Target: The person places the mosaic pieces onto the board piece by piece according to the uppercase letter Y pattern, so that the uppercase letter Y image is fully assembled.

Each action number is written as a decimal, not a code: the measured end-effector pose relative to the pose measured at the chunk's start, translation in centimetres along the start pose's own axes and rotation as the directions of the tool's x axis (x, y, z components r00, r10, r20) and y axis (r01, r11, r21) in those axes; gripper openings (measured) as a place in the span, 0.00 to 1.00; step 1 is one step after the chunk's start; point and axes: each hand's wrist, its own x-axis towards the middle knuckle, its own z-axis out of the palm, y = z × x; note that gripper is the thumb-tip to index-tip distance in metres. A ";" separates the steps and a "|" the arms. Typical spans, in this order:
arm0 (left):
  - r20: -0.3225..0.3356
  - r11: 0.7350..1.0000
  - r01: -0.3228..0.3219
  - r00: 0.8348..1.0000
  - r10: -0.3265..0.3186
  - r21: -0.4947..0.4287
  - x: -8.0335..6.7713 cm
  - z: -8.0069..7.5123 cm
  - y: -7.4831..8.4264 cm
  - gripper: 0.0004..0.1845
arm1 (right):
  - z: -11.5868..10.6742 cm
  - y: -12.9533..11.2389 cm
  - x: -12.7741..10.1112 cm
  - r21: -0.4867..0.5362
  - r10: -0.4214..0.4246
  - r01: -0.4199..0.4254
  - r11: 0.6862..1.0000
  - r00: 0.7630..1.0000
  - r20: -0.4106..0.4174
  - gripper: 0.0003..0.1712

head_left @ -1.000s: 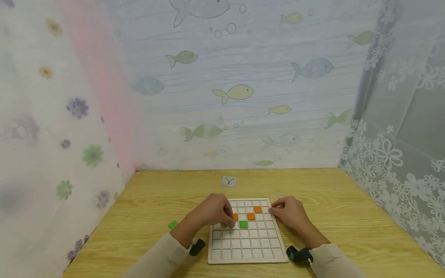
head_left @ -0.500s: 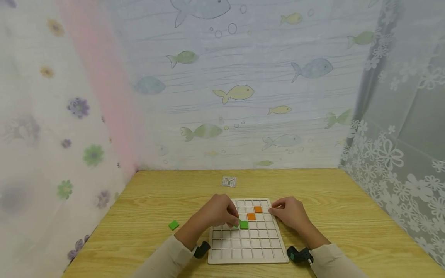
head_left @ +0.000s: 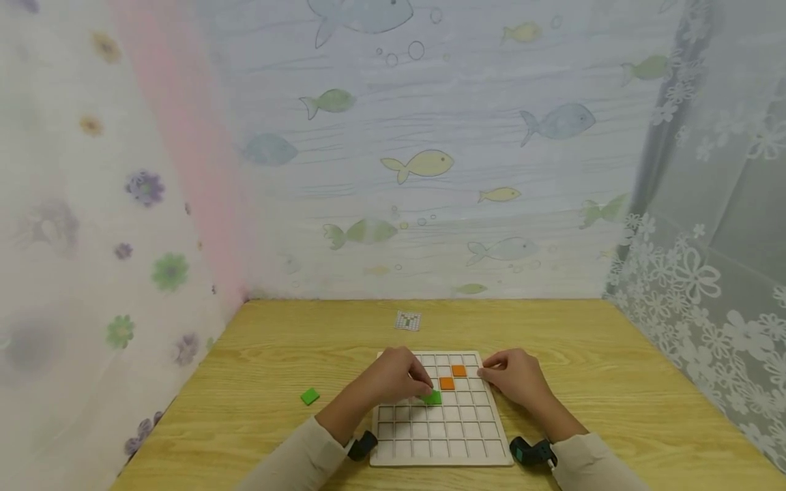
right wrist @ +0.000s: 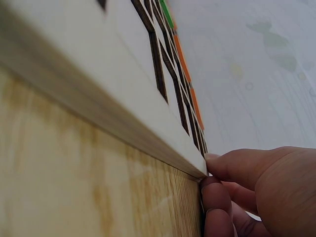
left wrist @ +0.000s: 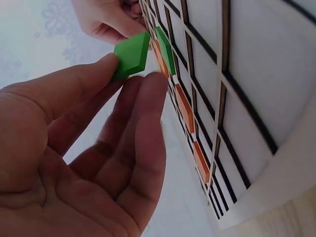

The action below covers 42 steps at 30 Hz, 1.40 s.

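My left hand [head_left: 398, 376] pinches a green square tile [left wrist: 131, 54] between thumb and fingertips, over the white grid board [head_left: 442, 451]. Close beside the held tile, another green tile [left wrist: 166, 51] sits in the board's grid. Orange tiles lie in other cells; two of them, a nearer orange tile [head_left: 447, 383] and a farther orange tile [head_left: 458, 371], show in the head view. At the board's right edge my right hand [head_left: 519, 376] grips the rim, its thumb on the top face and its fingers curled against the side in the right wrist view.
A loose green tile [head_left: 310, 396] lies on the wooden table [head_left: 270, 368] left of the board. Behind the board is a small card [head_left: 408, 320] printed with a grid pattern. Patterned curtains [head_left: 424, 259] surround the table at the back and sides.
My left hand has shifted slightly right across the board with the green tile, and now overlaps the left part of the placed green tile. My right hand keeps its grip on the board's edge.
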 end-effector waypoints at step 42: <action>0.019 0.999 0.035 0.999 -0.035 -0.021 -0.1 1.2 0.5 0.06 | -0.2 0.0 0.0 -0.020 -0.005 0.005 1.000 1.000 0.003 0.10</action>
